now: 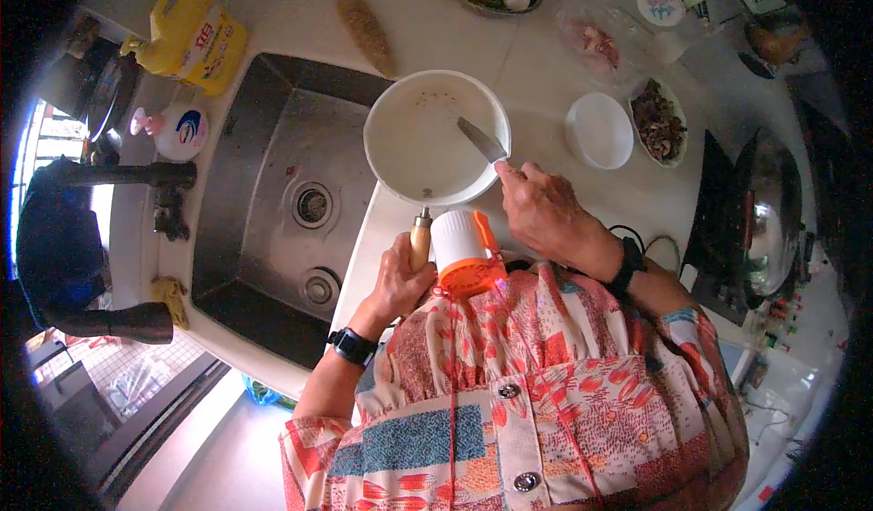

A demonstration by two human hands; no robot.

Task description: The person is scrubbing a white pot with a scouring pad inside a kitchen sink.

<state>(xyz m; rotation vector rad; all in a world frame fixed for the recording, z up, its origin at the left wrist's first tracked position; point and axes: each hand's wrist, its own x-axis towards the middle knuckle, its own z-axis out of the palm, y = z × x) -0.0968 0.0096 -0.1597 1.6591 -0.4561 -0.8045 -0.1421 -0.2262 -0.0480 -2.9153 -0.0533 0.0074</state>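
Observation:
My left hand [397,278] is closed around the pale wooden handle [421,239] of a white pot [378,160], which stands at the sink's right edge. Gripped in my right hand [545,207] is a small tool with a flat grey blade [479,139]; the blade reaches over the pot's right rim. Small dark specks lie inside the pot near its far side, and a dark spot shows near the handle. Between my hands, against my chest, hangs a white and orange plastic container [464,252] on a red cord.
Left of the pot is a steel sink [273,190] with a dark faucet [136,173], a pump bottle [181,131] and a yellow jug [194,37] beyond. A luffa-like scrubber [366,31] and a bowl of greens [470,8] lie farther back. A white bowl [600,131] and a dish of dark food [658,122] stand right.

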